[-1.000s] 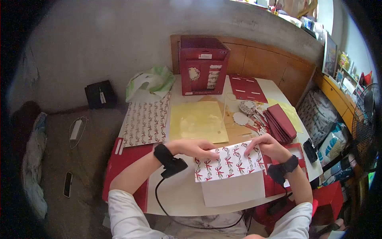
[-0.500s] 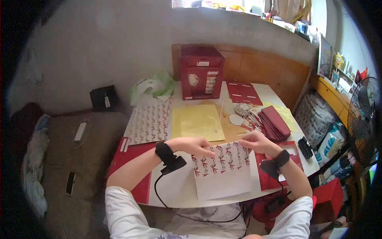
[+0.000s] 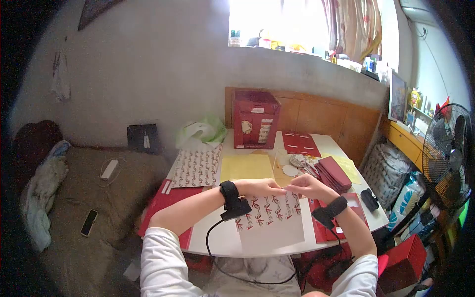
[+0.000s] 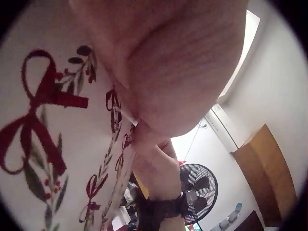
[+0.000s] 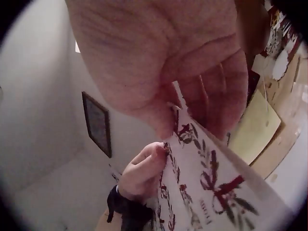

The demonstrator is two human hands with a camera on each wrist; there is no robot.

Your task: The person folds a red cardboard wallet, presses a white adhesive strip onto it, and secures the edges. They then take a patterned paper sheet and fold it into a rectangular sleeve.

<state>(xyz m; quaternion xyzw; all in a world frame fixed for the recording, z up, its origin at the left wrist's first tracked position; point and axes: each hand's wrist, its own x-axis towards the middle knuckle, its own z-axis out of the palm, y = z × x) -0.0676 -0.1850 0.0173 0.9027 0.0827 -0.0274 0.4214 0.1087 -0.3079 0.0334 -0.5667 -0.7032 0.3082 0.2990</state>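
A white paper sheet printed with red bows and green sprigs (image 3: 271, 213) hangs over the near part of the table, its lower portion plain white. My left hand (image 3: 258, 187) pinches the top edge with thumb and fingers. Close beside it, my right hand (image 3: 310, 186) pinches the same edge, thumb against the fingers. In the right wrist view the sheet (image 5: 211, 180) runs down from between the right thumb and fingers, and the left thumb presses at its edge nearby. The left wrist view shows the printed face (image 4: 72, 125) up close, beside the left palm.
Behind the hands lie a yellow sheet (image 3: 242, 167) and a bow-printed sheet (image 3: 197, 166). A tall maroon box (image 3: 255, 121) stands at the back. Maroon folded pieces (image 3: 334, 174) are stacked at right, near a red tray (image 3: 321, 232). A fan (image 3: 445, 143) stands right of the table.
The hands have drawn together along the sheet's top edge, the right one moving left. The sheet now hangs lower and more upright. The head view has tilted up, showing more window.
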